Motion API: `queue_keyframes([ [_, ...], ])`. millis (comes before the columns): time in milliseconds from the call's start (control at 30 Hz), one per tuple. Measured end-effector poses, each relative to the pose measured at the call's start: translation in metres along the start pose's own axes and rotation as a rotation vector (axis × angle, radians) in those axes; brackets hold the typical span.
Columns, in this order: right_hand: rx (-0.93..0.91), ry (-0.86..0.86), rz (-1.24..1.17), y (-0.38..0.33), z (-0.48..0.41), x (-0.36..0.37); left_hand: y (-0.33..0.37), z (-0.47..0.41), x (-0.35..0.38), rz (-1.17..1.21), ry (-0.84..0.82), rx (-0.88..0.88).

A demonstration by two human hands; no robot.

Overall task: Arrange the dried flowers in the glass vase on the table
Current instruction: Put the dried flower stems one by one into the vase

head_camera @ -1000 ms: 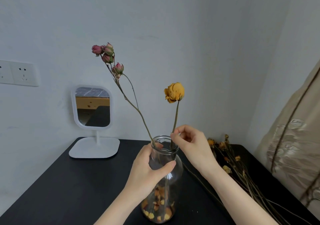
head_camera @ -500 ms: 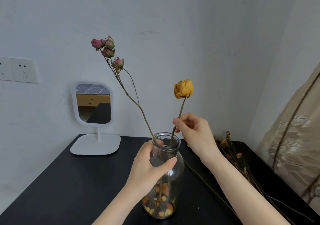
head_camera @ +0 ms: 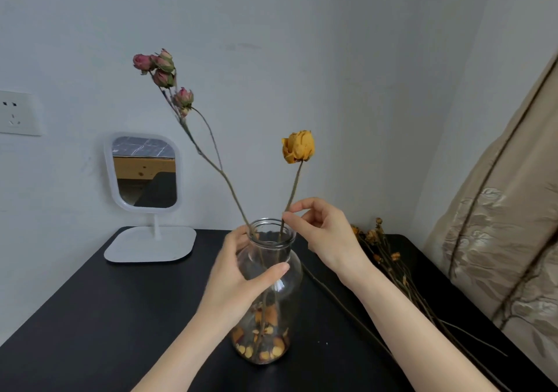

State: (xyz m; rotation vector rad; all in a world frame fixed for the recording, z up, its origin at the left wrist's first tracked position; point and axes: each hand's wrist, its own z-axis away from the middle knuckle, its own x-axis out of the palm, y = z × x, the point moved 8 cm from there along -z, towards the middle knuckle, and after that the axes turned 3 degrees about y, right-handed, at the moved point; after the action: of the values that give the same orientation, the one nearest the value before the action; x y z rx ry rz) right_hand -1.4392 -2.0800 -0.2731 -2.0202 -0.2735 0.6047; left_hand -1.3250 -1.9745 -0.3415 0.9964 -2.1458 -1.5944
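Vase (head_camera: 268, 295) is the landmark: clear glass, round shoulder, short neck with ridged rim, standing on the black table (head_camera: 99, 316). Loose orange and yellow petals lie at its bottom.

Left hand (head_camera: 238, 283): forearm comes up from below, fingers wrapped round the vase's left side under the neck, thumb pressed across the front glass.

Right hand (head_camera: 326, 237): just right of the rim, wrist bent, thumb and forefinger pinched on the yellow rose (head_camera: 298, 147) stem right above the rim; other fingers curled loose. Stem runs down inside the vase, head dry and crinkled, above the rim.

Pink buds (head_camera: 163, 71): thin branching stem in the vase, leaning up-left.

More dried stems (head_camera: 389, 258) lie flat right of the vase. White mirror (head_camera: 145, 174) on a flat base, behind-left.
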Motion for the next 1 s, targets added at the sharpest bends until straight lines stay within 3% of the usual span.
queue_keyframes([
  [200,0.18,0.051,-0.136,0.042,0.022,-0.031,0.018,0.051,-0.036,-0.128,0.361,0.217],
  [267,0.248,0.106,-0.147,0.063,0.028,-0.049,0.028,0.079,-0.026,-0.167,0.374,0.316],
  [333,0.308,0.15,-0.096,0.085,0.033,-0.067,0.031,0.1,-0.001,-0.192,0.254,0.333],
  [467,0.404,0.171,0.039,0.124,0.045,-0.099,0.003,0.113,0.09,-0.302,-0.335,0.027],
  [533,0.441,0.169,0.093,0.14,0.05,-0.112,-0.018,0.106,0.126,-0.245,-0.486,-0.171],
  [733,0.477,0.054,0.402,0.175,0.056,-0.126,-0.066,0.041,0.183,-0.222,-0.352,-0.588],
  [833,0.408,-0.025,0.578,0.178,0.049,-0.118,-0.08,0.016,0.187,-0.347,-0.253,-0.623],
  [1000,0.352,-0.122,0.855,0.183,0.035,-0.102,-0.084,0.005,0.195,-0.67,-0.282,-0.534],
])
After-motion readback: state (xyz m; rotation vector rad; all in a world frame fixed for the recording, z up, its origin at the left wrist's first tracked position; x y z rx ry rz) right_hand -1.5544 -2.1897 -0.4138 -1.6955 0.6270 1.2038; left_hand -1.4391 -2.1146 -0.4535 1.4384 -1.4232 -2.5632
